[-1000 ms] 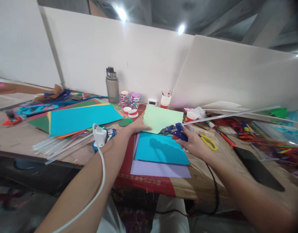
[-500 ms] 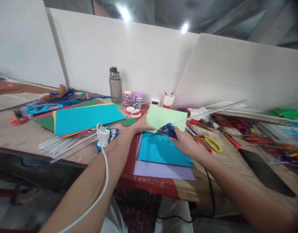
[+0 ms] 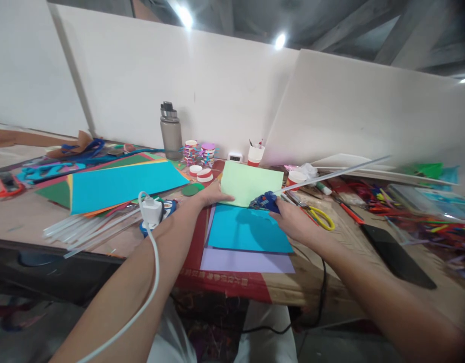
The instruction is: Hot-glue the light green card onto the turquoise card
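My right hand [image 3: 291, 217] is wrapped around a blue glue gun [image 3: 266, 201], and a long clear glue stick [image 3: 338, 174] sticks out of its back. The gun's nozzle points left at the lower edge of a light green paper sheet [image 3: 251, 180]. At that sheet's lower left corner, my left hand [image 3: 214, 194] grips it, thumb on top and the other fingers partly hidden. Below the green sheet lies a blue paper sheet [image 3: 247, 234] with a shadow across it. A lilac sheet [image 3: 251, 261] shows beneath the blue one.
Left are stacked coloured sheets [image 3: 122, 184], clear glue sticks [image 3: 66, 227] and a white plug [image 3: 152, 210] with a cable crossing my left forearm. A bottle [image 3: 171, 133] and paper cups [image 3: 256, 154] stand behind. Right lie yellow-handled scissors [image 3: 323, 218] and a black phone [image 3: 397, 254].
The glue gun has moved right along the green sheet's lower edge. My left hand keeps its grip near the corner. The whole view has shifted slightly.
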Demonstrator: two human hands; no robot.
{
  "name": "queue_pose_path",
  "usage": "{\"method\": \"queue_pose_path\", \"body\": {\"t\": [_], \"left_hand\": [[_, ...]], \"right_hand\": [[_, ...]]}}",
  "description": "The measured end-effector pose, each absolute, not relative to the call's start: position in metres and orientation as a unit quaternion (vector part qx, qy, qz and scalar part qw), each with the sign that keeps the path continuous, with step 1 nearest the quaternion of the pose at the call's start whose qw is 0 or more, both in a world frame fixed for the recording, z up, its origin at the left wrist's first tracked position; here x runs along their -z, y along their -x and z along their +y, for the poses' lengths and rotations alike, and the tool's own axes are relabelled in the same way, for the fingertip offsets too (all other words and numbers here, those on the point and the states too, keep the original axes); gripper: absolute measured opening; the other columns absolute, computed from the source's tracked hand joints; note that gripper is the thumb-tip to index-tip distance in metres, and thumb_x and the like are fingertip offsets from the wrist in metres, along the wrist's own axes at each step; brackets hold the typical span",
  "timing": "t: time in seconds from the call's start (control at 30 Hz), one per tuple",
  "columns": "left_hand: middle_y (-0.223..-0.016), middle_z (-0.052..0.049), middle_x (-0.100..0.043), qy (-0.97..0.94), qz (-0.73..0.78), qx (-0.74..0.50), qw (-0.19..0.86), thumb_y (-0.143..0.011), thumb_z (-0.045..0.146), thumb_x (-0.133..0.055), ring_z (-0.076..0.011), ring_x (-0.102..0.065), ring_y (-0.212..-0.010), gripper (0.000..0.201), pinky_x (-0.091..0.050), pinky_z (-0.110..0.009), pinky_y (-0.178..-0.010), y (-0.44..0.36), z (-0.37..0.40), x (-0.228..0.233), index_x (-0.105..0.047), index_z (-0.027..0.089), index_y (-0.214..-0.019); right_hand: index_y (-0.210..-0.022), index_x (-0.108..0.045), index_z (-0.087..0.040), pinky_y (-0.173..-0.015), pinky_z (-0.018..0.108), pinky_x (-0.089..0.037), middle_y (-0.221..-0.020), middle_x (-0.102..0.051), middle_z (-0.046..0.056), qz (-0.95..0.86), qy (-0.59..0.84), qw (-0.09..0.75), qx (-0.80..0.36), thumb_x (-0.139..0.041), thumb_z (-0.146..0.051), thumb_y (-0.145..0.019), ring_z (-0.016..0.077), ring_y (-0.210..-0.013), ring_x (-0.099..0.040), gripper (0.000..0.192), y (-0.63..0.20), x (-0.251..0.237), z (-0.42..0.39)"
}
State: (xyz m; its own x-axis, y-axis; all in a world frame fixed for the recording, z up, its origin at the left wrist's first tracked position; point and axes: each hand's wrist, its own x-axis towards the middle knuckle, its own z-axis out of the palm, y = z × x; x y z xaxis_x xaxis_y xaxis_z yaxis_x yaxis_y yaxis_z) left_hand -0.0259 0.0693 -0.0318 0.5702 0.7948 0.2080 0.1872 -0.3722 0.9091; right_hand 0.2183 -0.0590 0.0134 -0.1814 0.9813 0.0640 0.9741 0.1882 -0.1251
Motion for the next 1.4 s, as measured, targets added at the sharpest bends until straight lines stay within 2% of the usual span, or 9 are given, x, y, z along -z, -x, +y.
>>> {"method": "queue_pose_path", "body": {"t": [0.33, 0.67, 0.93, 1.17, 1.4], "left_hand": [[-0.125, -0.013, -0.061, -0.755, 0.405, -0.305, 0.416, -0.052, 0.037, -0.079, -0.0294, -0.052, -0.119, 0.072, -0.038, -0.04, -0.105, 0.027, 0.063, 0.021, -0.06, 0.01, -0.117], [-0.13, -0.013, -0.058, -0.77, 0.388, -0.289, 0.416, -0.055, 0.043, -0.077, -0.0275, -0.055, -0.118, 0.082, -0.041, -0.035, -0.102, 0.028, 0.067, 0.023, -0.053, 0.012, -0.127], [-0.128, -0.014, -0.059, -0.754, 0.409, -0.287, 0.427, -0.052, 0.044, -0.078, -0.0291, -0.054, -0.118, 0.079, -0.038, -0.037, -0.104, 0.027, 0.061, 0.018, -0.058, 0.012, -0.121], [-0.128, -0.013, -0.059, -0.753, 0.385, -0.304, 0.439, -0.05, 0.043, -0.08, -0.0293, -0.053, -0.12, 0.077, -0.038, -0.039, -0.105, 0.025, 0.063, 0.018, -0.059, 0.012, -0.117], [-0.129, -0.014, -0.058, -0.749, 0.385, -0.311, 0.442, -0.051, 0.039, -0.08, -0.0288, -0.054, -0.118, 0.076, -0.038, -0.039, -0.104, 0.025, 0.064, 0.02, -0.058, 0.011, -0.118]], "right_hand": [[-0.117, -0.051, -0.015, -0.07, 0.028, -0.04, -0.106, -0.066, 0.015, -0.728, 0.682, 0.061, -0.025, -0.045, -0.032, -0.091, 0.0257, -0.095, -0.062, 0.032, -0.246, -0.027, -0.077], [-0.115, -0.055, -0.013, -0.077, 0.03, -0.04, -0.102, -0.068, 0.017, -0.709, 0.705, 0.013, 0.033, -0.049, -0.03, -0.09, 0.0243, -0.091, -0.063, 0.031, -0.242, -0.063, -0.102], [-0.118, -0.053, -0.012, -0.081, 0.03, -0.04, -0.104, -0.068, 0.016, -0.705, 0.709, 0.024, 0.017, -0.049, -0.031, -0.089, 0.0258, -0.101, -0.06, 0.035, -0.261, -0.043, -0.09], [-0.115, -0.055, -0.015, -0.078, 0.03, -0.04, -0.105, -0.067, 0.015, -0.705, 0.709, 0.029, 0.02, -0.045, -0.031, -0.089, 0.0239, -0.093, -0.062, 0.032, -0.267, -0.039, -0.087], [-0.114, -0.055, -0.015, -0.078, 0.031, -0.04, -0.1, -0.068, 0.015, -0.712, 0.701, 0.025, 0.027, -0.045, -0.032, -0.09, 0.0254, -0.094, -0.062, 0.031, -0.252, -0.048, -0.092]]}}
